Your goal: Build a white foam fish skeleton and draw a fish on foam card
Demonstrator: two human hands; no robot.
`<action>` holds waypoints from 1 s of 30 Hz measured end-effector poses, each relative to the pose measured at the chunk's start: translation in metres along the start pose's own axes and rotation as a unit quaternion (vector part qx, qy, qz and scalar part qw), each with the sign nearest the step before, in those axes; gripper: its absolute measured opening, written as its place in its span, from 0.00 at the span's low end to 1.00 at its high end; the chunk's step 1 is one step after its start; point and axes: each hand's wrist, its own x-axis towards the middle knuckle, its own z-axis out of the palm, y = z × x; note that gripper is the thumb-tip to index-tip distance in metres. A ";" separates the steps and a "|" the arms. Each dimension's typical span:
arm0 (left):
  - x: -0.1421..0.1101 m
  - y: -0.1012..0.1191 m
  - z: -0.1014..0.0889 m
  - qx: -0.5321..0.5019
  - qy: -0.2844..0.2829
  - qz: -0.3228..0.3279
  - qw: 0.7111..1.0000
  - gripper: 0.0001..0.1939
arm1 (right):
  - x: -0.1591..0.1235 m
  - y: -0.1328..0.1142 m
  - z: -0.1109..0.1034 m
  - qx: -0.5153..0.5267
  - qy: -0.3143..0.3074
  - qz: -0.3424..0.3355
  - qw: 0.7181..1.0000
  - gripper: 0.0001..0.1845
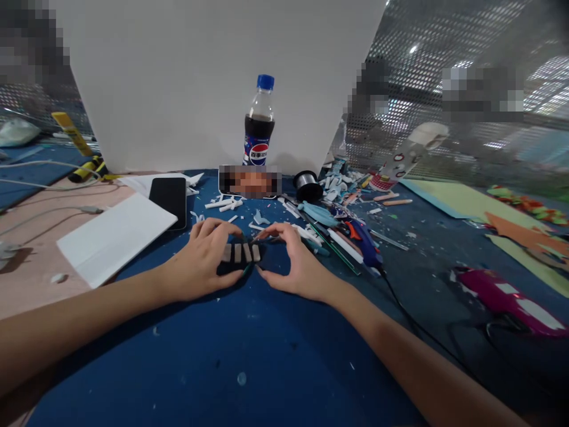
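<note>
Several small grey-brown rectangular pieces (237, 253) stand in a short row on the blue mat (267, 344), with dark shadow or a dark backing around them. My left hand (207, 258) curves over the left part of this row. Its thumb and index finger are apart, one on the near side and one on the far side. From the right, my right hand (300, 264) arches round the row's right end, thumb and forefinger likewise apart. Whether the fingertips touch the pieces is too small to tell.
White scraps (224, 203), a wire spool (307, 185), a blue glue gun (364, 243) and a cola bottle (260, 127) lie or stand beyond my hands. At left are a black phone (171, 196) and folded white paper (118, 237); at right, a magenta device (511, 299).
</note>
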 end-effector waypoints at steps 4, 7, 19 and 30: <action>0.000 0.000 0.000 0.001 -0.003 0.004 1.000 0.22 | 0.001 0.003 0.003 0.006 0.012 0.004 1.000 0.26; 0.000 0.000 0.000 -0.003 -0.007 0.001 1.000 0.21 | 0.002 0.005 0.004 0.008 0.014 0.005 1.000 0.25; 0.000 0.000 -0.001 -0.011 -0.012 -0.001 1.000 0.20 | 0.001 0.007 0.004 0.021 0.013 0.009 1.000 0.25; -0.001 -0.001 0.001 -0.012 -0.009 0.004 1.000 0.20 | 0.002 0.008 0.005 0.032 0.026 0.010 0.999 0.25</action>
